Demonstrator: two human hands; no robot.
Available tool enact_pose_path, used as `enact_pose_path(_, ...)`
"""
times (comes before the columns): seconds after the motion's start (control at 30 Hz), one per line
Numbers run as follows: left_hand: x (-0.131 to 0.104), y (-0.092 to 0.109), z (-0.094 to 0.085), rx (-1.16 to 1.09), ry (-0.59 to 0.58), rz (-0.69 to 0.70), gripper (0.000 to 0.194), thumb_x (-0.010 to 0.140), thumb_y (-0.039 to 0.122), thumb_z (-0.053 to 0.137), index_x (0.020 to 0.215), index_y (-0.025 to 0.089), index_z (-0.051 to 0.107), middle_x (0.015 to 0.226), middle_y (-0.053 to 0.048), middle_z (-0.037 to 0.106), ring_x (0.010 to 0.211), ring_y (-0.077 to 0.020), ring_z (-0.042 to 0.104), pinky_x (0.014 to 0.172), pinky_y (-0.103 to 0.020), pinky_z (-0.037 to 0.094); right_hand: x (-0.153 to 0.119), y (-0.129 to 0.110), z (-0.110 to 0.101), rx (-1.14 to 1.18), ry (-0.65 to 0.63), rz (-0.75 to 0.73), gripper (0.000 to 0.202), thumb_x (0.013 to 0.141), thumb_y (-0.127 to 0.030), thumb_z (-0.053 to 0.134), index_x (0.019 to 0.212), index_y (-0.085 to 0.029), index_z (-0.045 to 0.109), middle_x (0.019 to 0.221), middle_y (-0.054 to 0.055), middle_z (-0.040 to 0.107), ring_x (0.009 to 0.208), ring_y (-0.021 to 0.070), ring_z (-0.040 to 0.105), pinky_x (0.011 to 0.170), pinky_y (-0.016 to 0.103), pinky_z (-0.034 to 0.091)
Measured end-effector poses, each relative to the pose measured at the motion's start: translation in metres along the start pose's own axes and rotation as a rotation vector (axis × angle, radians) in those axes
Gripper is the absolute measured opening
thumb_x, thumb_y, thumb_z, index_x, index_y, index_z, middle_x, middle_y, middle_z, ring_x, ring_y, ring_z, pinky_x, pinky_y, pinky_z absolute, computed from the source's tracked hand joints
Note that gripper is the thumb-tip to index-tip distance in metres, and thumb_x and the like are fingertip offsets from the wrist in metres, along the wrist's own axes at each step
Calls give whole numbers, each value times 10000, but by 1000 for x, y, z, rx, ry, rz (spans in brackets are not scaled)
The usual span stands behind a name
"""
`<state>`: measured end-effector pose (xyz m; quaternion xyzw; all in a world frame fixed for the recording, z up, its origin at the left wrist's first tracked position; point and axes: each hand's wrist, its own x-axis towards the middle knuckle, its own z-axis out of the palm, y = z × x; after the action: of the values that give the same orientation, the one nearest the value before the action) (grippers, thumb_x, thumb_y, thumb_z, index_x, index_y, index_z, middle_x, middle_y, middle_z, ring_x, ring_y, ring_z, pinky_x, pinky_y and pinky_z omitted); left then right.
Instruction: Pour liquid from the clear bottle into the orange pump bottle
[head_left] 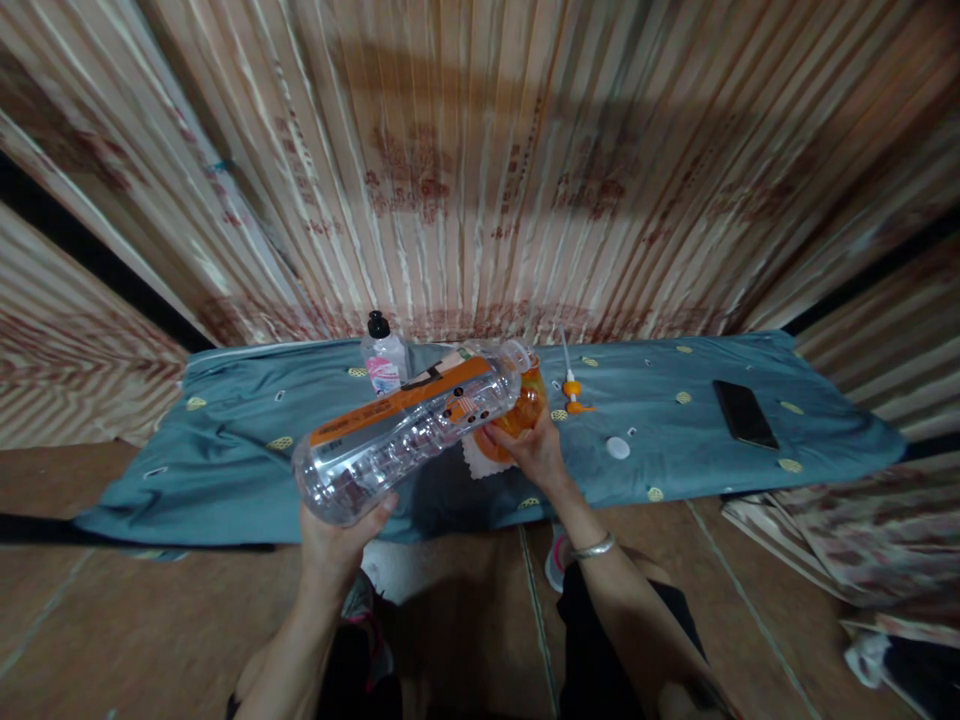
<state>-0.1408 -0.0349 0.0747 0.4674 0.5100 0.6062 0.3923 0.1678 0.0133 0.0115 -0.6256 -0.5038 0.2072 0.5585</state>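
My left hand (341, 530) grips the base of a large clear plastic bottle (409, 425) with an orange and grey label. The bottle is tilted, its uncapped mouth higher in the view and to the right, over an orange bottle (523, 405). My right hand (536, 455) is wrapped round the orange bottle, whose top is partly hidden by the clear one. Beneath it, a white scalloped cloth (484, 463) shows in part. Just to the right lies an orange pump head with a white tube (572, 390), and nearer me a round white cap (618, 447).
Everything rests on a low surface covered by a teal cloth (465, 510). A clear bottle with a black cap (384, 360) stands at the back left. A black phone (744, 413) lies at the right. Pleated curtains (480, 180) enclose the back and sides.
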Motion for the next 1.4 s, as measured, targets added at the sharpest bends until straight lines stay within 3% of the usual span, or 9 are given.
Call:
enact_pose_path(0.13,2,1,-2,9,-48,22,822,510,456,1168,1207,219,803,1063,-72,881,1015,-338,865,950,-457,749,2,-3,-2,88,-36,71,840,685,-495,1123,1362,-274,678,1203,125,930,1199,437,911,1051,594,778)
enact_pose_path(0.23,3,0,-1,-13,-21,16,866,502,455,1173,1247,218,800,1034,-56,863,1083,-340,859,1014,-447,725,3,-4,-3,107,-66,74,871,697,-525,1107,1400,-255,668,1276,147,920,1270,440,894,1096,598,761)
enact_pose_path(0.53,2,4,9,-96,31,10,892,460,462,1189,1241,218,834,954,-44,842,968,-286,822,899,-349,716,5,-2,-3,72,-64,90,884,677,-490,1111,1395,-209,676,1282,200,910,1399,475,846,1146,614,735)
enact_pose_path(0.87,4,3,9,-121,33,14,875,446,478,1195,1212,226,859,967,-36,858,976,-282,836,962,-357,719,3,2,-1,84,-41,65,907,681,-556,1098,1416,-249,665,1274,175,919,1238,457,906,1082,622,764)
enact_pose_path(1.1,6,2,5,-96,-27,-2,811,546,473,1159,1256,227,855,1056,-68,883,1074,-337,872,1093,-444,716,3,-1,-3,84,-72,63,914,711,-514,1083,1474,-249,655,1327,178,901,1273,460,894,1108,668,754)
enact_pose_path(1.4,9,0,4,-148,-24,35,780,546,409,1167,1246,242,864,1106,-59,902,1028,-293,870,1037,-358,708,4,-12,-4,72,-73,85,905,701,-463,1079,1465,-209,665,1334,198,897,1374,484,855,1144,662,739)
